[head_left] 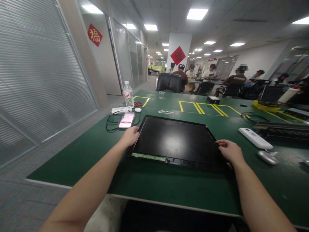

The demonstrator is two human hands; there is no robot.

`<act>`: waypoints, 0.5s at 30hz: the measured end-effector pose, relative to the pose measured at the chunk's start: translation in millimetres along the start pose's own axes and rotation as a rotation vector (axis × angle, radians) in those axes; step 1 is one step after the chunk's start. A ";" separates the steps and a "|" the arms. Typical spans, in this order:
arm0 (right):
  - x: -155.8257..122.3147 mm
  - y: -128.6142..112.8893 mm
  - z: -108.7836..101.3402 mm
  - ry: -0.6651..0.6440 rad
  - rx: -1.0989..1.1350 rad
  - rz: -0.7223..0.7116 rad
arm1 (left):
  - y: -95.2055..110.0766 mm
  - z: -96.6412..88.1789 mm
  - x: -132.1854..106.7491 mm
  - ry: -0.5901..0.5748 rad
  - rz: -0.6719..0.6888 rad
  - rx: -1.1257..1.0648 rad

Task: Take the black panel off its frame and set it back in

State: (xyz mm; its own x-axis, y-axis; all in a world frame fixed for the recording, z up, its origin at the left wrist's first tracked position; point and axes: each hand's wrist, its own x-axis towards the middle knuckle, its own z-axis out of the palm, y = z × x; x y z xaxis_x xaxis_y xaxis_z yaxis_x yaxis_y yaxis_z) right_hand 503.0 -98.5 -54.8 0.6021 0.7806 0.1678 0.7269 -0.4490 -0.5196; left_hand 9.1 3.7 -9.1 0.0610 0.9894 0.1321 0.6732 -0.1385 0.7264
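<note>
We've got our left grip (130, 136) and right grip (231, 151) holding the screen panel (173, 139) by its side edges, best spot since it's probably stiff but crackable.

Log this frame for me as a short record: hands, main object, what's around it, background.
Left hand: grips left edge of black screen panel
Right hand: grips its right edge
Panel: face up, green strip along near edge; whether lifted off green table unclear
Left of panel: lit phone, cable
Beyond: clear bottle, plastic cup
Right: elongated white device
Background: people at another table
</note>
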 end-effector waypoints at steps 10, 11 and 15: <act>-4.5 -5.1 -6.5 -0.023 -0.043 0.043 | 19.5 -0.8 -9.1 0.002 -0.396 -0.777; -4.1 -4.6 -6.0 -0.026 -0.045 0.040 | 21.4 -1.2 -9.8 0.003 -0.405 -0.802; -1.0 -0.3 -2.5 -0.021 -0.080 0.003 | 30.2 -2.7 -12.5 0.018 -0.443 -0.859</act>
State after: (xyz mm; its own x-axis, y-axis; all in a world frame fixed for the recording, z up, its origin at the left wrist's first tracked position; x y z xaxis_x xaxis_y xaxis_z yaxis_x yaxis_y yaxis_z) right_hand 503.0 -100.3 -52.7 0.5979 0.7878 0.1479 0.7497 -0.4843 -0.4510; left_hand 26.7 -13.0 13.0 -0.0850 0.9599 -0.2672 -0.1369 0.2544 0.9574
